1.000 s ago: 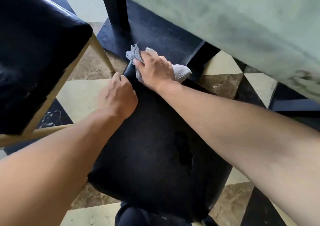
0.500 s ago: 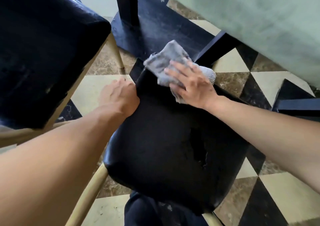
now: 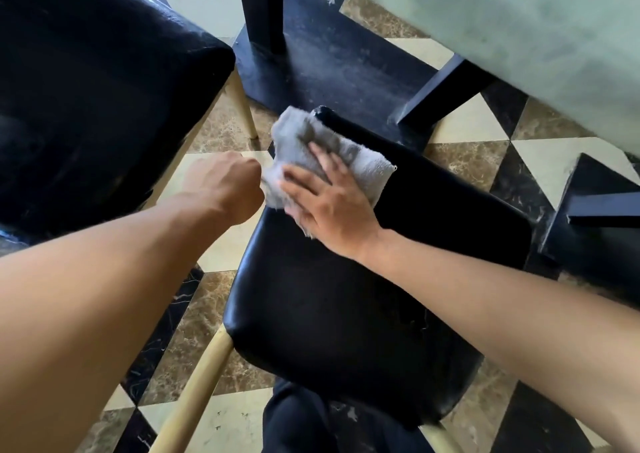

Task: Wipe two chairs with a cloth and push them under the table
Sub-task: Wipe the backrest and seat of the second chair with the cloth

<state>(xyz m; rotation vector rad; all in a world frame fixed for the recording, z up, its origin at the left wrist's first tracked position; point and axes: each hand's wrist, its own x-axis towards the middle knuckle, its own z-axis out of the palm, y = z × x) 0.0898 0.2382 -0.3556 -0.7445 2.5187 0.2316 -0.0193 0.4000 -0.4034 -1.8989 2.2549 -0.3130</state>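
Observation:
A black padded chair seat (image 3: 346, 314) stands right below me, on pale wooden legs. My right hand (image 3: 332, 206) lies flat with spread fingers on a grey cloth (image 3: 294, 130) and presses it onto the seat's far left corner. My left hand (image 3: 221, 185) is curled at the seat's left edge, its knuckles against the cloth and its fingertips hidden. A second black chair (image 3: 86, 88) is at the upper left. The pale green table top (image 3: 519, 36) fills the upper right.
The table's dark base plate and post (image 3: 332, 64) stand just beyond the seat, and another dark foot (image 3: 595, 206) is at the right. The floor is chequered tile. A pale chair leg (image 3: 194, 390) slants at the lower left. My dark trouser leg (image 3: 298, 418) shows at the bottom.
My right hand has swept the cloth along the seat's far edge and back to the left corner, its fingers now flat and spread. The left hand stays at the seat's left edge.

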